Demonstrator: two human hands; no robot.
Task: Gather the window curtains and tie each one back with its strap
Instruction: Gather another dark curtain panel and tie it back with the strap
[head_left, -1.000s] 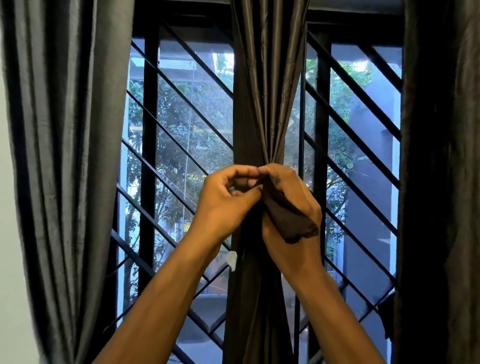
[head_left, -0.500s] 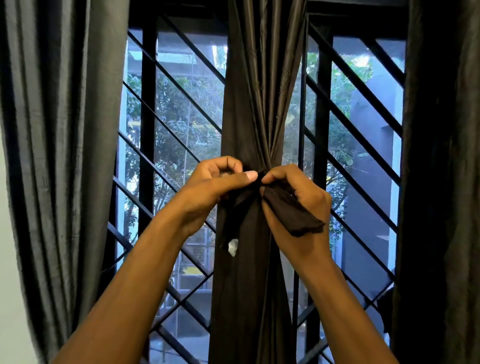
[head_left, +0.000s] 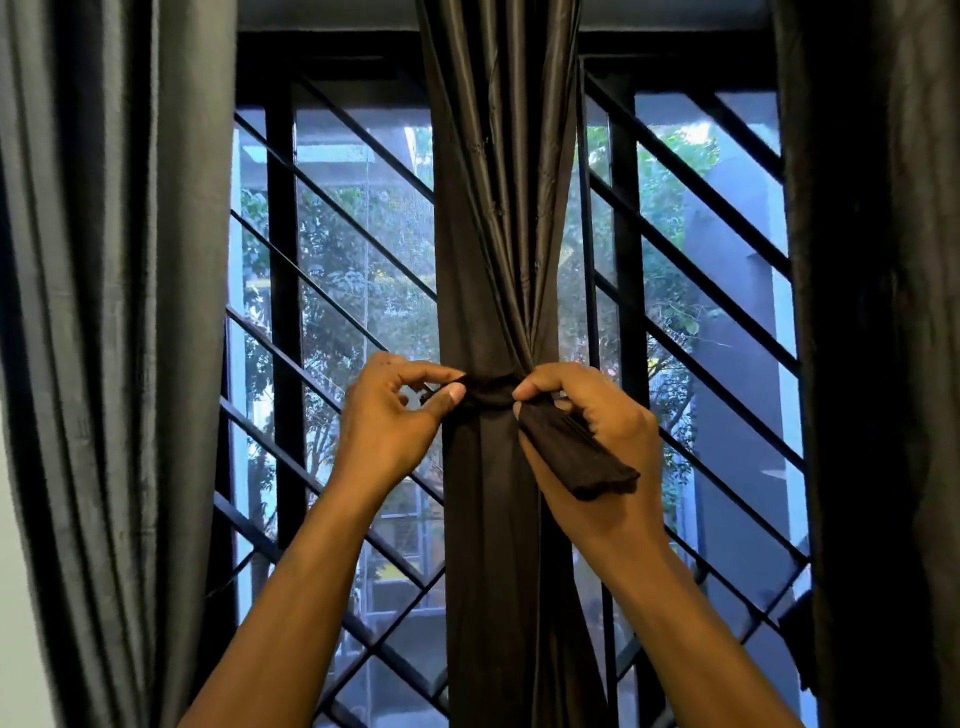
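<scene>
A dark brown curtain (head_left: 498, 218) hangs gathered at the middle of the window. A dark strap (head_left: 491, 391) is wound round it at its narrowest point. My left hand (head_left: 389, 421) pinches the strap's left end between thumb and forefinger. On the other side, my right hand (head_left: 597, 431) grips the right end, whose loose tail (head_left: 576, 457) lies across my palm. A grey curtain (head_left: 114, 312) hangs loose at the left. Another dark curtain (head_left: 878, 312) hangs at the right.
Behind the curtains is a window with black diagonal grille bars (head_left: 337, 312) and upright frame bars (head_left: 283, 312). Trees and a building show outside. A pale wall (head_left: 15, 597) borders the far left.
My hands have pulled apart sideways, each with a strap end, and the strap now sits tight round the middle curtain. The view has tilted upward a little.
</scene>
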